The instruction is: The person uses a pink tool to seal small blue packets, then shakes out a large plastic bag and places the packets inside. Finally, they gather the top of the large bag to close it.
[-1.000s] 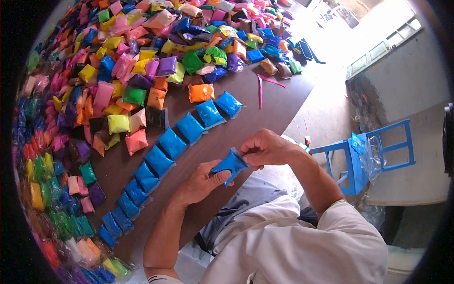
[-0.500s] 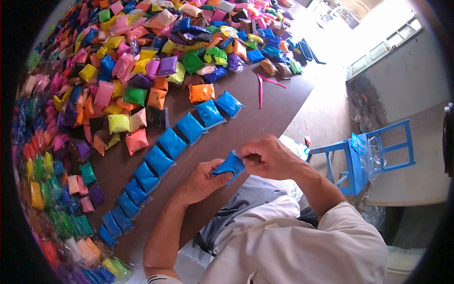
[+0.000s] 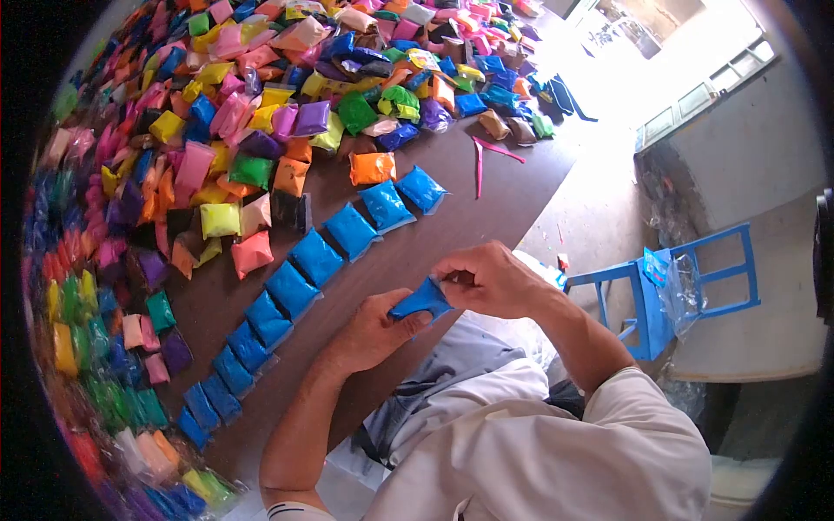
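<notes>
My left hand is closed around a small blue packet, its thumb lying across the near side. At the packet's upper right end, my right hand pinches the clear plastic edge between thumb and fingers. The packet looks bent and creased in this grip, held above the table's front edge near my lap. To the left, a slanting row of several blue packets lies on the brown table. An orange packet rests just beyond the row's far end.
A large heap of packets in many colours covers the table's far and left sides. Two thin pink strips lie near the right edge. On the floor to the right is a blue stool with clear plastic bags on it.
My right hand has shifted slightly left and up at the packet's end. The packet has tilted and is more folded in my left hand. The row has not been touched.
</notes>
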Demonstrator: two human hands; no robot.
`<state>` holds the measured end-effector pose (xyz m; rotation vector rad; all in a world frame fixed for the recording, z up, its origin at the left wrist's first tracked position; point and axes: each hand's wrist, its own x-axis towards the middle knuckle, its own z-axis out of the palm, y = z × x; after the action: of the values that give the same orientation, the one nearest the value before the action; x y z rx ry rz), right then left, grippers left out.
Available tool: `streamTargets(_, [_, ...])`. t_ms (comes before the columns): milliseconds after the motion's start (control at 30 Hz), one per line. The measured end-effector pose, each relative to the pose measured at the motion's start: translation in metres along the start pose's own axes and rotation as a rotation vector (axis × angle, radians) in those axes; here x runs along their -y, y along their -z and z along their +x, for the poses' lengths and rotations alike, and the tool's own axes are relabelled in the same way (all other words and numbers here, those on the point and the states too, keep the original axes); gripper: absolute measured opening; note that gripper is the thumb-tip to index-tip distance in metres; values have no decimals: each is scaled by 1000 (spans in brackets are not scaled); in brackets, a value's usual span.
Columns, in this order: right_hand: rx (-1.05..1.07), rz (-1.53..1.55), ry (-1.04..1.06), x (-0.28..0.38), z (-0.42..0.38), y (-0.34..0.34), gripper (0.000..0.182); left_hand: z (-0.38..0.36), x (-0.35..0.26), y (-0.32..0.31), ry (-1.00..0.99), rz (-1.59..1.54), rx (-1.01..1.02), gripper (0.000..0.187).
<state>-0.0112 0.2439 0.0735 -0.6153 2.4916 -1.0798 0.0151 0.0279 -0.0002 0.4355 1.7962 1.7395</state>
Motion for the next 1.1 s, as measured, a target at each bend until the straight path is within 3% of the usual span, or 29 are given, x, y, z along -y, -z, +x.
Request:
streamTargets(333, [138, 147, -19, -17, 9, 4, 17, 1, 3, 2, 0, 12, -4, 36])
streamTargets(633, [-28, 9, 51, -18, 12, -6, 17, 2, 5, 2, -9, -105, -7, 36])
streamTargets(733, [-186, 90, 52, -31, 11, -15, 17, 1, 2, 2, -17, -80, -7, 32])
streamTargets(833, [-110, 357, -91, -36, 2, 1, 16, 0, -4, 3, 19, -57, 7, 30])
streamTargets(933, [-121, 284, -184, -25, -7, 7, 13, 2, 2, 1, 5, -80, -2, 29])
streamTargets(1100, [-214, 477, -24, -37, -22, -17, 10, 1, -1, 1, -4, -109, -4, 29])
